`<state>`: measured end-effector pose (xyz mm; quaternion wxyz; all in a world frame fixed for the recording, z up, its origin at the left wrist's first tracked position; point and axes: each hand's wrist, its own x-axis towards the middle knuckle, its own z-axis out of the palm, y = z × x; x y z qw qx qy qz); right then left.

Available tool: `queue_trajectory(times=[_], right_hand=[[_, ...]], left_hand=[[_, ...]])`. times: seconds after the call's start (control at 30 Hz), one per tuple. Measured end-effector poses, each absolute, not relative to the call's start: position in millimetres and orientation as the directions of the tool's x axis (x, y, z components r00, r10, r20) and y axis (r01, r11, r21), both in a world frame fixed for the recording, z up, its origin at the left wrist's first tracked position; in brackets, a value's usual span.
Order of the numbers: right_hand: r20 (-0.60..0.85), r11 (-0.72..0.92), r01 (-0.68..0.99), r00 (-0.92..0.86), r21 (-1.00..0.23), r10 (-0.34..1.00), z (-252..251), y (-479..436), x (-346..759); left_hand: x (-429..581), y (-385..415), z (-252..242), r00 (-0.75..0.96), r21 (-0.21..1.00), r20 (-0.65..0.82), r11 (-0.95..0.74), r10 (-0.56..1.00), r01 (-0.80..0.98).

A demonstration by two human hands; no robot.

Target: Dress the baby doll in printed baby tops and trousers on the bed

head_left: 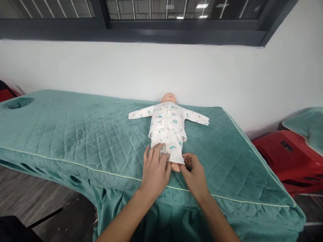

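Note:
A baby doll (168, 97) lies on its back on the quilted green bed cover, its head toward the wall. It wears a white printed long-sleeved top (168, 117) with the sleeves spread out sideways, and matching trousers (174, 144). Spread fingers of my left hand (156, 166) lie over the trouser leg on the left and hide its lower end. With fingertips pinched, my right hand (194, 173) holds the hem of the other trouser leg at its outer corner. The doll's toes (176, 167) show below that hem, between my hands.
The green bed cover (101, 134) has a light piped edge and a face hole (19, 103) at its far left. Behind it is a white wall (126, 70) under a dark window frame (176, 33). Red plastic stools (285, 151) stand at the right, with green fabric (308, 126) on top.

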<state>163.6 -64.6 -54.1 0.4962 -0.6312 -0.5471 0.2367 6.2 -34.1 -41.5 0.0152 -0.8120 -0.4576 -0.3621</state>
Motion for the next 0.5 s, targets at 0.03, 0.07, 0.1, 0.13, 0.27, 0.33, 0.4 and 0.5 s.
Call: queue_trajectory(times=[0.03, 0.07, 0.1, 0.13, 0.27, 0.33, 0.4, 0.5], right_hand=[[0.264, 0.112, 0.467, 0.274, -0.877, 0.925, -51, -68, 165], [0.284, 0.128, 0.489, 0.259, -0.863, 0.923, -50, -72, 166], [0.300, 0.139, 0.515, 0.244, -0.846, 0.922, -49, -75, 167], [0.312, 0.146, 0.541, 0.228, -0.828, 0.923, -50, -79, 168], [0.315, 0.162, 0.596, 0.162, -0.787, 0.935, -64, -85, 172], [0.308, 0.163, 0.586, 0.156, -0.793, 0.939, -72, -86, 173], [0.303, 0.160, 0.570, 0.165, -0.806, 0.939, -78, -87, 175], [0.306, 0.149, 0.560, 0.197, -0.815, 0.932, -86, -94, 180]], left_hand=[[6, -36, -42, 0.319, 0.318, 0.616, -0.598, 0.720, 0.736], [5, -38, -42, 0.321, 0.327, 0.626, -0.614, 0.710, 0.718], [5, -39, -43, 0.321, 0.335, 0.634, -0.624, 0.703, 0.705], [4, -41, -44, 0.319, 0.342, 0.639, -0.630, 0.700, 0.698], [3, -44, -55, 0.319, 0.351, 0.623, -0.619, 0.714, 0.702], [0, -45, -61, 0.318, 0.346, 0.625, -0.618, 0.713, 0.706], [-6, -48, -67, 0.306, 0.342, 0.651, -0.628, 0.695, 0.699], [-25, -55, -78, 0.268, 0.362, 0.686, -0.637, 0.677, 0.681]])
